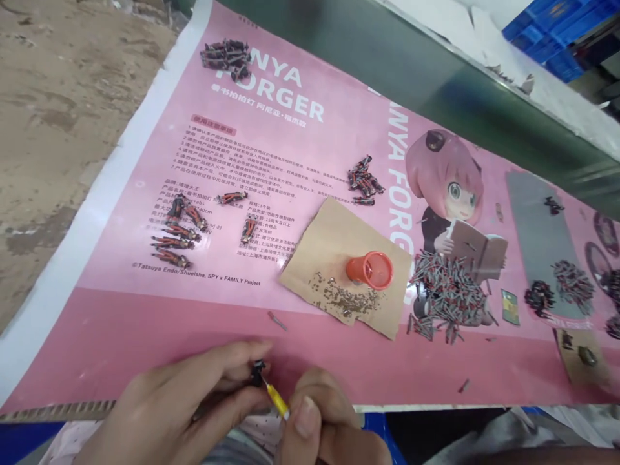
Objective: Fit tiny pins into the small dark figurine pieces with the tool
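Observation:
My left hand point(188, 403) pinches a small black part point(258, 373) at the near edge of the table. My right hand point(324, 426) grips a thin yellow-handled tool point(277, 399), its tip touching that black part. Both hands sit low in the view, over the pink printed sheet point(145, 336). A single loose pin point(277, 320) lies just beyond my fingers.
A cardboard piece point(334, 232) holds an orange cup point(372, 270) on its side and tiny screws point(345, 298). A heap of grey-red pins point(448, 298) lies to its right. Small red-black assembled pieces sit at left point(180, 234), centre point(364, 181) and far top point(227, 57). Blue crates point(552, 32) stand beyond.

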The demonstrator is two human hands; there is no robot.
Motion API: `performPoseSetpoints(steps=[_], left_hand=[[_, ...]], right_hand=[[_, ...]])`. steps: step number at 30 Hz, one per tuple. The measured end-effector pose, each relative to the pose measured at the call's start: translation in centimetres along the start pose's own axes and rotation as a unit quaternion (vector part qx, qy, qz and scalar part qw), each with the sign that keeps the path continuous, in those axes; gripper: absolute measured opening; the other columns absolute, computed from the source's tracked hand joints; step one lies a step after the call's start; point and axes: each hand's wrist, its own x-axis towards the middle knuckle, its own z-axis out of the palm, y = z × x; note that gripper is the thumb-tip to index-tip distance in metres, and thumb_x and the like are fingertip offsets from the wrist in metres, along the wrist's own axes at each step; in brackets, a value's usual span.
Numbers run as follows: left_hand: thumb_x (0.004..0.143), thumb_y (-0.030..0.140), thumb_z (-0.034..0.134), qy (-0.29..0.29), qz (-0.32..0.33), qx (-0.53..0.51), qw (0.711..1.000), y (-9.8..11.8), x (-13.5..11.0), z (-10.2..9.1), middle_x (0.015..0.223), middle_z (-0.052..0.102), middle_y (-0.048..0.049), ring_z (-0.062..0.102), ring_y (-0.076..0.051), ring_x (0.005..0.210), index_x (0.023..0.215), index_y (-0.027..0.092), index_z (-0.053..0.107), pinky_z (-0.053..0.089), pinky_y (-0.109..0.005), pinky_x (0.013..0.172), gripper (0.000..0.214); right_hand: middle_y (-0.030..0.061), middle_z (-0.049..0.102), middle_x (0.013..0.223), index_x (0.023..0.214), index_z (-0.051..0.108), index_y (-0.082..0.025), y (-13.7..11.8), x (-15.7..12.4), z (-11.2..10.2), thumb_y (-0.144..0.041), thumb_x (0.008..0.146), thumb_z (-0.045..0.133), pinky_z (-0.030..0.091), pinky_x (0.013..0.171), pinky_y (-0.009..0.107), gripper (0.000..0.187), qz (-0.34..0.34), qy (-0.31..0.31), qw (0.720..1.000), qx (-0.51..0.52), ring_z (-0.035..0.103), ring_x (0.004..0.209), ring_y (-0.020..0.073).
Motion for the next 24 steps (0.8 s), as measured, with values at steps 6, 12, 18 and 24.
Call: performPoseSetpoints(steps=[6,12,18,24], left_hand=[[0.108,0.075,0.074,0.016,-0.078,0.072,0.994,-0.6,-0.8,0.8,0.092,0.095,0.0067,0.095,-0.023,0.084,0.128,0.047,0.091,0.074,-0.017,0.076,0.038],[0.095,0.068,0.082,0.018,-0.129,0.099,0.987,-1.5,-1.8,1.2,0.079,0.090,0.0022,0.096,-0.031,0.095,0.123,0.043,0.093,0.076,-0.022,0.070,0.040],[0.098,0.066,0.085,-0.014,-0.132,0.029,0.991,-0.9,-0.7,0.4,0.091,0.095,0.0042,0.096,-0.025,0.086,0.133,0.045,0.091,0.075,-0.018,0.073,0.041],[0.107,0.087,0.072,-0.001,-0.062,-0.028,0.998,-0.2,0.8,-0.3,0.079,0.086,0.0177,0.087,-0.006,0.063,0.130,0.060,0.086,0.058,0.001,0.070,0.038]], right_hand=[[-0.0115,0.029,0.064,0.083,0.027,-0.029,0.3,0.7,0.1,-0.003,0.115,0.047,0.011,0.040,0.029,0.045,-0.037,0.002,0.999,0.023,0.016,0.048,0.0083],[-0.0129,0.021,0.064,0.086,0.032,-0.030,-0.7,1.3,0.4,-0.014,0.121,0.050,0.011,0.038,0.032,0.042,-0.014,0.002,1.000,-0.003,0.014,0.045,0.0082],[-0.0147,0.037,0.054,0.086,0.040,-0.028,-0.8,2.8,-0.9,-0.037,0.123,0.064,0.031,0.038,0.022,0.046,0.033,0.037,0.997,0.065,0.029,0.039,0.0059],[-0.0028,0.081,0.084,0.114,0.081,-0.026,2.9,9.3,-4.4,-0.040,0.111,0.089,0.062,0.064,0.030,0.017,-0.007,0.055,0.997,0.049,0.074,0.068,0.0146]])
